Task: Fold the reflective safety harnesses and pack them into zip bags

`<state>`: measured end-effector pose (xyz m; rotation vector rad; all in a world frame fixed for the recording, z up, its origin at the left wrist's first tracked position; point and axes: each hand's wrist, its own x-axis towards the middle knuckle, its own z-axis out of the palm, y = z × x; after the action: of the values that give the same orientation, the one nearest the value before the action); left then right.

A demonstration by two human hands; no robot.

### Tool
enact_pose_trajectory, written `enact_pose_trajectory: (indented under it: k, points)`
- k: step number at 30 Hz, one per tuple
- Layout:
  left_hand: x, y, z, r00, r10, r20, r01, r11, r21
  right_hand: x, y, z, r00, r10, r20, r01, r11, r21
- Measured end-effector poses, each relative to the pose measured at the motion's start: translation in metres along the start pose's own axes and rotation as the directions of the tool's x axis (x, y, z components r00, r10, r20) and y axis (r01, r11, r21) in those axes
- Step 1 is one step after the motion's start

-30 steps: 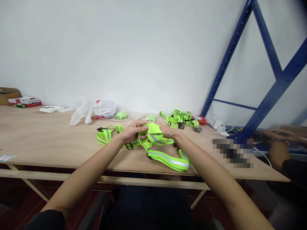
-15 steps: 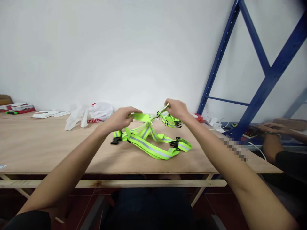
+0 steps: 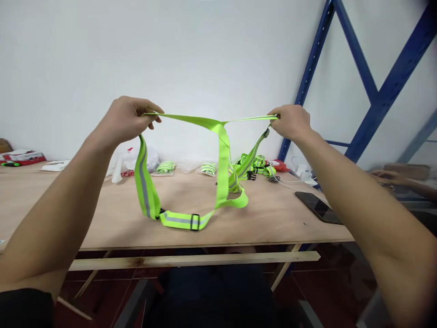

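Between my hands a lime-yellow reflective harness (image 3: 223, 159) with grey stripes is stretched out above the table (image 3: 112, 218). My left hand (image 3: 131, 116) pinches one strap at upper left, and from it a striped strap hangs down to a black joint. My right hand (image 3: 290, 120) grips the other end of the top strap, level with the left. The middle straps drop from the top band, and a black slide buckle (image 3: 195, 222) sits on the lower loop, close over the tabletop. Part of the harness at right overlaps other lime straps behind it.
More lime straps (image 3: 261, 166) lie heaped at the back right, with bagged ones (image 3: 165, 167) further left near a white plastic bag (image 3: 131, 161). A phone (image 3: 319, 207) lies at right. Blue rack posts (image 3: 378, 100) and another person's hand (image 3: 385, 176) are beyond it.
Both my hands have risen and moved apart, lifting the harness off the table and pulling its top strap taut. The bagged straps and the phone now show.
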<state>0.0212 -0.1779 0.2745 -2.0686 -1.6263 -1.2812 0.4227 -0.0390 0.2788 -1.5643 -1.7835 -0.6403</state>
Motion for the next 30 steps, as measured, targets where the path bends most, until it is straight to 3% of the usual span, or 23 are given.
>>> enact_pose_trajectory:
  k: [9,14,16,19,21,23,26,30]
  points:
    - [0.009,-0.013,-0.023,0.996,-0.049,-0.070,0.058,0.989,0.139,0.000,0.008,-0.007,0.988,0.084,0.132,-0.093,0.994,0.065]
    - [0.008,-0.016,-0.027,0.995,-0.067,-0.068,0.078,0.984,0.161,0.000,0.010,-0.009,0.984,0.033,0.173,-0.086,0.947,0.310]
    - [0.007,-0.019,-0.028,0.994,-0.079,-0.069,0.089,0.984,0.154,-0.003,0.010,-0.009,0.982,-0.048,0.183,-0.063,0.830,0.554]
    - [0.006,-0.026,-0.031,0.991,-0.115,-0.063,0.123,0.983,0.138,-0.013,0.011,-0.008,0.951,-0.164,0.261,-0.149,0.498,0.854]
    - [0.005,-0.033,-0.032,0.989,-0.142,-0.048,0.147,0.984,0.105,-0.021,0.011,-0.009,0.904,-0.233,0.359,-0.276,0.321,0.906]
    - [0.005,-0.041,-0.033,0.986,-0.169,-0.012,0.169,0.983,0.074,-0.029,0.011,-0.010,0.864,-0.297,0.406,-0.357,0.205,0.911]
    - [0.006,-0.050,-0.032,0.979,-0.197,0.051,0.196,0.980,0.028,-0.039,0.013,-0.009,0.839,-0.364,0.404,-0.389,0.117,0.914]
    - [0.008,-0.056,-0.032,0.972,-0.222,0.076,0.224,0.975,-0.014,-0.042,0.021,0.001,0.798,-0.401,0.450,-0.390,0.226,0.893]
